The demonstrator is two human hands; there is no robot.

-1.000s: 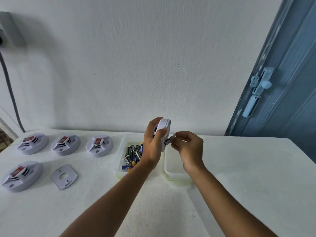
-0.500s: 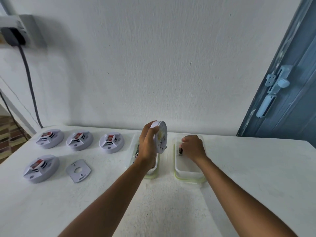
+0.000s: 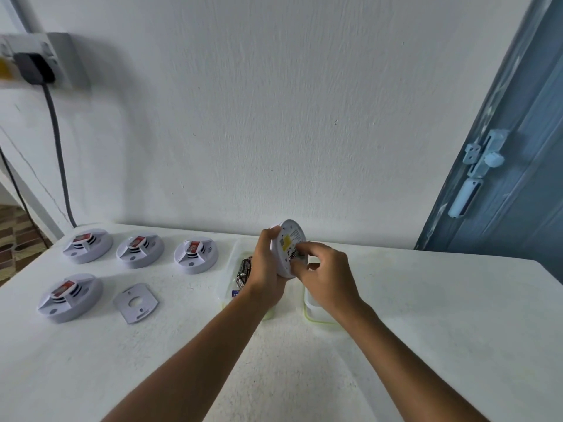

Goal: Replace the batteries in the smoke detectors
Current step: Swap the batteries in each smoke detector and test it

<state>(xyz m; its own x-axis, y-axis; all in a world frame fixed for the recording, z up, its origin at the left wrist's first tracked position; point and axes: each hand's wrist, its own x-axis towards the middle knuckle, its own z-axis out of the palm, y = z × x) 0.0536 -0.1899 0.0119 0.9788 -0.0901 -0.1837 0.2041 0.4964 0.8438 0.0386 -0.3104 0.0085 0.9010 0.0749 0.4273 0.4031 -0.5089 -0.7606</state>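
- Above the two tubs at the back of the bench, the smoke detector being serviced is held on edge, its flat back turned toward the right hand.
- Left hand wraps the rim, fingers curled behind the domed face and thumb over the top edge; that rim looks the soundest place to hold it.
- Right hand has its fingertips bunched at the battery bay on the detector's back; whether they pinch a cell or only press there cannot be told.
- Handling, as a judgement: a light, stiff, hollow plastic disc, smooth enough to slip. The small spring contacts inside would likely bend under force, so cells should be pried gently.
- Batteries lie in the left tub: small hard metal cylinders with slick dark wrappers, prone to rolling, best pinched across the middle.
- Right tub is translucent plastic with a greenish rim; its contents are hidden by the wrist.
- Four more detectors sit face up to the left, white domes with red labels, beside a flat mounting plate with a round hole.
- Bench top is white with a rough, grainy texture.
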